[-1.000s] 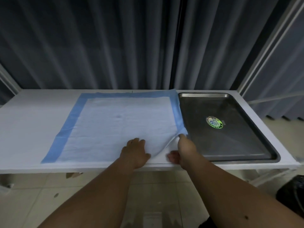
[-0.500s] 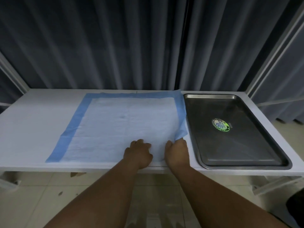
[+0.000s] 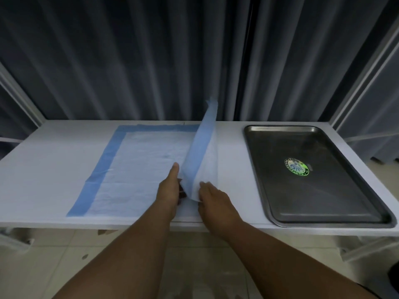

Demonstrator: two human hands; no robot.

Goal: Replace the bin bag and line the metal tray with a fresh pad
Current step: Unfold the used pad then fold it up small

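A white pad with a blue border (image 3: 138,169) lies spread on the white table (image 3: 43,169), left of the metal tray (image 3: 319,203). The pad's right edge stands lifted in an upright fold. My left hand (image 3: 170,186) presses on the pad at the base of the fold, index finger straight, other fingers tucked under the flap. My right hand (image 3: 213,197) pinches the lifted near right corner. The tray holds nothing but a round green sticker (image 3: 296,167). No bin bag is in view.
Dark grey curtains (image 3: 151,61) hang right behind the table. A white strip of tabletop separates the pad from the tray. Tiled floor (image 3: 205,255) shows below the table's front edge. A dark object sits at the lower right corner.
The pad's right edge has risen off the table and swung left, away from the tray. Both hands moved with the near right corner; the view shifted.
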